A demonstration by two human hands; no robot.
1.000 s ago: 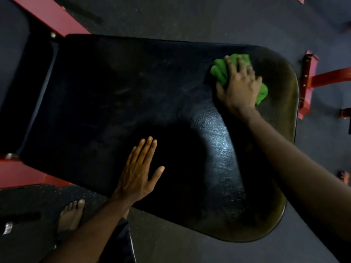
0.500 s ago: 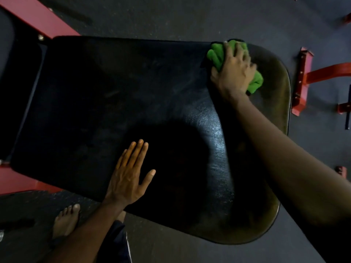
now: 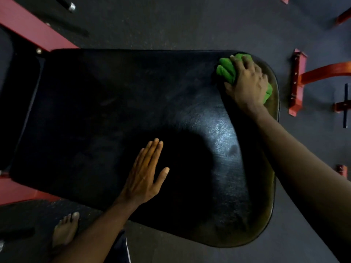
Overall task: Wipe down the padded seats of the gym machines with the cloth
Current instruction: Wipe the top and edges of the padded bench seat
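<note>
Bare foot (image 3: 65,230) on the dark floor (image 3: 171,21) at 7 o'clock of the view, toes toward the black padded bench (image 3: 95,111), just short of its near edge.

Left hand (image 3: 144,175): palm down on the pad, close to the near edge, about 6 o'clock from the pad's centre. Fingers (image 3: 152,154) straight and close together, pointing to 12–1 o'clock; thumb splayed out to 2 o'clock. Holds nothing; lies flat on the pad.

Pad surface: a bright sheen at 3 o'clock of the left hand, a dark shadow between. Open pad runs wide from the left hand to 9, 10 and 12 o'clock. The rounded end of the bench lies at 3 o'clock.

Right hand (image 3: 247,84): out at the far corner, 2 o'clock. Fingers (image 3: 244,61) curled over a bunched green cloth (image 3: 226,71), pressing it onto the pad; the cloth bulges out at the thumb side and shows again past the little-finger side. It sits right at the far edge, where the straight edge turns into the rounded corner; little pad left beyond it at 12 and 3 o'clock.

Beyond: a red frame (image 3: 28,25) runs off from the bench's 10 o'clock corner. More red machine parts (image 3: 298,82) stand on the floor at 3 o'clock, apart from the bench end.
</note>
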